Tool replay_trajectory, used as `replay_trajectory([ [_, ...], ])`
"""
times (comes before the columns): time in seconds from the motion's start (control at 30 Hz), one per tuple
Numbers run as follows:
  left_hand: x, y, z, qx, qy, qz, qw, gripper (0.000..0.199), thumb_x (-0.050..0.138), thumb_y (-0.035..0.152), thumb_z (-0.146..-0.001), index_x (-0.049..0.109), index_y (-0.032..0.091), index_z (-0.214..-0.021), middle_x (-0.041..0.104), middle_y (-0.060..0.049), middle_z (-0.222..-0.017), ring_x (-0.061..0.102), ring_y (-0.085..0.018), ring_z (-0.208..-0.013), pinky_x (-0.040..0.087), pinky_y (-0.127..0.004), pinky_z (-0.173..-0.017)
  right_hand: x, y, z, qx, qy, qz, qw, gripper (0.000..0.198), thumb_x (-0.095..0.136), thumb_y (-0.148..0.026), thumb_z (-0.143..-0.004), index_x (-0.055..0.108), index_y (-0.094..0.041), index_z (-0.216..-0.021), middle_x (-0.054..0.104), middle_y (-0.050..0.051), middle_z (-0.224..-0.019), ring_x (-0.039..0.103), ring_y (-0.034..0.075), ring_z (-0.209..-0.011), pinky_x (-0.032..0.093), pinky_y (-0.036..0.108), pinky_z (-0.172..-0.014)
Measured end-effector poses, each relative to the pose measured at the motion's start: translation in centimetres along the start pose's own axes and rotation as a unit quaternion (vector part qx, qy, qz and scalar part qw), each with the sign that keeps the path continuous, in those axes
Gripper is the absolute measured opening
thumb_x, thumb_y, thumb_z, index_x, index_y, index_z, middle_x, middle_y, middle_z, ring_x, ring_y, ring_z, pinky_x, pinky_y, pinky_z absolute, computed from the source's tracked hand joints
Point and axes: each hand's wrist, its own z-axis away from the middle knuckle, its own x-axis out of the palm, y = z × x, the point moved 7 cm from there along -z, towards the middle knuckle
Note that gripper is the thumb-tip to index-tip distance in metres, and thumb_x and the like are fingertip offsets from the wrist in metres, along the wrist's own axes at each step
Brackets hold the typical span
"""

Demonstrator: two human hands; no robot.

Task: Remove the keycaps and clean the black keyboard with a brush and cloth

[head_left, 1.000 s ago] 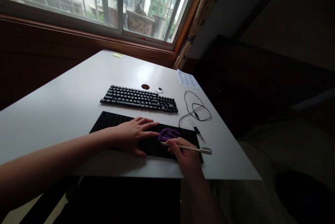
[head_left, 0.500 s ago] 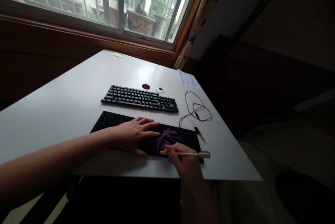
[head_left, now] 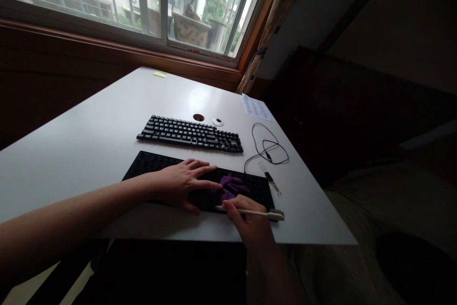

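Observation:
My left hand (head_left: 180, 183) lies with spread fingers on a black keyboard base (head_left: 139, 164) whose keycaps are off. Its index fingertip reaches the edge of a bunched purple cloth (head_left: 230, 186). In the closed fingers of my right hand (head_left: 252, 221) is a white toothbrush (head_left: 246, 211). The bristle end points right, and the thin handle end points left at the cloth. Part of the cloth is hidden behind my right hand, so I cannot tell whether those fingers also grip it.
Behind the base, black keycaps (head_left: 189, 133) lie in keyboard order. A coiled cable (head_left: 270, 145) and a wire keycap puller (head_left: 270, 179) are on the right. A printed paper (head_left: 256, 107), a yellow note (head_left: 160, 74), a round cable hole (head_left: 198, 117) and its white ring cover (head_left: 217, 122) are farther back.
My right hand has shifted slightly left, and the toothbrush has turned so its bristles show more. The purple cloth has changed its folds a little. My left hand stays nearly in place.

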Motion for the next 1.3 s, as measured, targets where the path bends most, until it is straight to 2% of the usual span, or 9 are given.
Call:
replay_trajectory([
  [0.17, -0.1, -0.1, 0.1, -0.007, 0.010, 0.006, 1.000, 0.099, 0.079, 0.060, -0.074, 0.029, 0.039, -0.157, 0.025, -0.009, -0.166, 0.036, -0.045, -0.143, 0.032, -0.062, -0.113, 0.5, -0.4, -0.2, -0.024, -0.027, -0.007, 0.999, 0.027, 0.055, -0.032, -0.101, 0.070, -0.021, -0.082, 0.066, 0.001, -0.073, 0.063, 0.014, -0.068, 0.046, 0.026, -0.066],
  [0.33, -0.2, 0.0, 0.0, -0.010, 0.009, 0.007, 1.000, 0.102, 0.079, 0.060, -0.074, 0.027, 0.036, -0.158, 0.026, -0.011, -0.166, 0.037, -0.045, -0.142, 0.032, -0.061, -0.113, 0.2, -0.9, 0.0, -0.042, -0.035, 0.054, 0.997, 0.036, 0.049, -0.032, -0.104, 0.065, -0.020, -0.073, 0.060, 0.000, -0.066, 0.058, 0.013, -0.061, 0.042, 0.026, -0.061],
  [0.57, -0.1, -0.1, 0.1, -0.014, 0.004, 0.000, 1.000, 0.102, 0.078, 0.061, -0.074, 0.028, 0.033, -0.158, 0.027, -0.012, -0.166, 0.035, -0.043, -0.144, 0.032, -0.058, -0.114, -1.7, 1.0, 0.5, 0.021, -0.025, 0.070, 0.997, 0.039, 0.047, -0.036, -0.104, 0.060, -0.021, -0.070, 0.061, 0.000, -0.064, 0.060, 0.014, -0.061, 0.043, 0.025, -0.058],
  [0.9, 0.0, -0.1, 0.1, -0.007, 0.015, 0.008, 1.000, 0.102, 0.079, 0.059, -0.074, 0.029, 0.032, -0.158, 0.027, -0.012, -0.165, 0.035, -0.044, -0.144, 0.030, -0.059, -0.115, -0.8, 0.8, 0.4, 0.006, -0.025, 0.054, 0.998, 0.035, 0.050, -0.036, -0.103, 0.066, -0.021, -0.075, 0.063, 0.001, -0.069, 0.062, 0.015, -0.066, 0.045, 0.026, -0.062],
  [1.2, -0.1, 0.1, 0.0, -0.011, 0.005, 0.001, 1.000, 0.100, 0.078, 0.061, -0.074, 0.032, 0.030, -0.157, 0.028, -0.013, -0.165, 0.034, -0.045, -0.144, 0.031, -0.060, -0.114, -2.6, 1.9, 0.1, 0.038, -0.045, 0.070, 0.996, 0.039, 0.047, -0.037, -0.103, 0.061, -0.022, -0.070, 0.064, 0.001, -0.067, 0.061, 0.016, -0.062, 0.044, 0.026, -0.058],
  [1.3, 0.0, 0.0, -0.1, -0.015, -0.001, -0.002, 1.000, 0.101, 0.078, 0.061, -0.074, 0.031, 0.031, -0.157, 0.028, -0.013, -0.165, 0.035, -0.045, -0.143, 0.032, -0.060, -0.114, -2.5, 1.9, 0.1, 0.047, -0.052, 0.061, 0.996, 0.040, 0.048, -0.038, -0.103, 0.059, -0.022, -0.068, 0.063, 0.001, -0.066, 0.061, 0.015, -0.062, 0.043, 0.026, -0.057],
])
